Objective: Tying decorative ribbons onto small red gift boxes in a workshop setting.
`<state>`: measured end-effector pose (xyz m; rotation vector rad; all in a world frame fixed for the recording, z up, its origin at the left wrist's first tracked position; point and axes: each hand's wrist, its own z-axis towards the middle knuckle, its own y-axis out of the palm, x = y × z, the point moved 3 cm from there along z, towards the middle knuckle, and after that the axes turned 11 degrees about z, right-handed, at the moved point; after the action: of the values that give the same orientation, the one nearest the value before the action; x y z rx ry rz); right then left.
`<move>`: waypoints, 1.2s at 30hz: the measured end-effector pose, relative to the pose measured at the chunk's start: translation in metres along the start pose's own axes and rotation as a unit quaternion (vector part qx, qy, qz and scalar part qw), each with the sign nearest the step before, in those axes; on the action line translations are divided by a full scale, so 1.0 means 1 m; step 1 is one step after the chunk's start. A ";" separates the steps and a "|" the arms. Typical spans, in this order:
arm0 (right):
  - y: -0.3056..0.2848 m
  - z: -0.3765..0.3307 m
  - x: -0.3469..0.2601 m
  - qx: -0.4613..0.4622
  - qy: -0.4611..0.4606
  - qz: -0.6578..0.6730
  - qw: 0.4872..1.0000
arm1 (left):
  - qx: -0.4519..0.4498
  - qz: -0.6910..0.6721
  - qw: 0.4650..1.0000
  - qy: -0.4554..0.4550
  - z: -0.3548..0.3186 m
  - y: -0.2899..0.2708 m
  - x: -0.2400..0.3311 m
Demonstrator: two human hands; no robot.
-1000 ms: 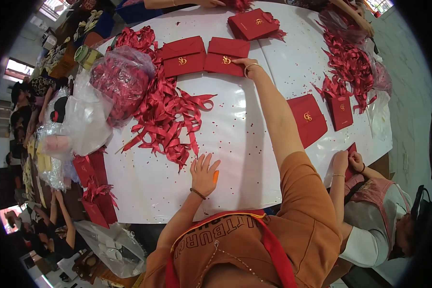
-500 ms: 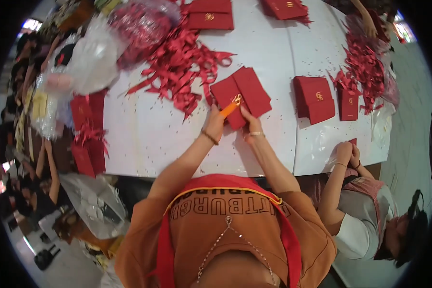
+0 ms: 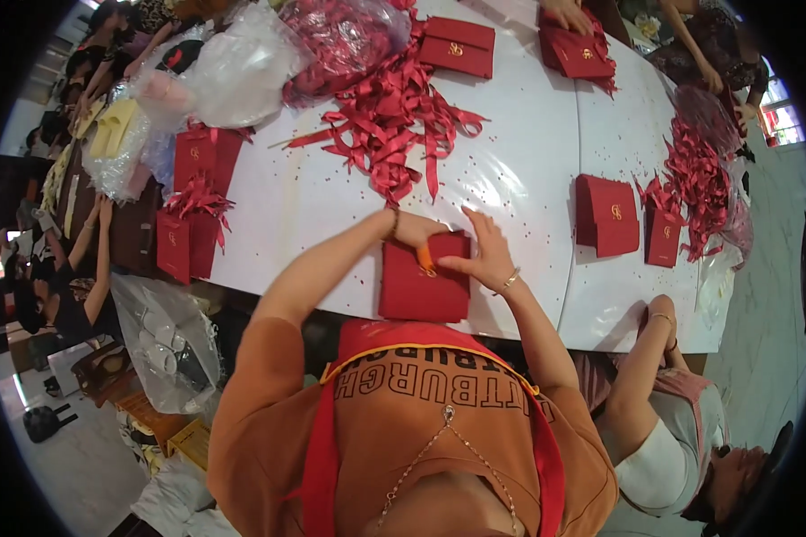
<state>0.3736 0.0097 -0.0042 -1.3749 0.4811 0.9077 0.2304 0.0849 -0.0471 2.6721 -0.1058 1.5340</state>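
The red pouch (image 3: 424, 291) is located at the near edge of the bench (image 3: 510, 268), directly under the hands. Its far edge is covered by the left hand (image 3: 412, 230), whose fingers are bent; the grip is partly hidden, so whether it is closed cannot be told. An orange band (image 3: 424, 257) is worn on that hand. The right hand (image 3: 484, 256) is spread wide, with its thumb extended over the pouch's right side.

The bench is surfaced in glossy white, strewn with small red specks, and crossed by a seam (image 3: 571, 192) to the right of the hands. Beyond the left hand, red ribbons (image 3: 387, 125) are heaped, backed by a plastic bag (image 3: 349, 45) filled with red material. To the left, red bags (image 3: 194, 159) are placed at the bench edge, near clear wrap (image 3: 246, 72). To the right of the right hand, a flap pouch (image 3: 607, 215) and a small bag (image 3: 663, 237) are set side by side.

Farther right, pale floor (image 3: 766, 268) and a bright window (image 3: 785, 123) are seen. Below the left forearm, a wooden stool (image 3: 157, 421) is positioned on the floor.
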 end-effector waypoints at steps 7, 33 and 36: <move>0.038 -0.003 0.053 -0.103 0.221 0.445 0.862 | 0.014 0.244 0.969 -0.023 0.008 -0.019 0.001; 0.042 0.001 0.065 -0.065 0.286 0.470 0.832 | 0.376 0.403 0.756 -0.352 -0.155 -0.305 -0.037; 0.045 0.001 0.063 -0.070 0.291 0.483 0.823 | 0.423 0.213 0.798 -0.373 -0.186 -0.301 -0.077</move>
<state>0.3754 0.0246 -0.0802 -1.5285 1.7231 1.3241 0.0587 0.4031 -0.0251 4.0791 -0.0578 0.4371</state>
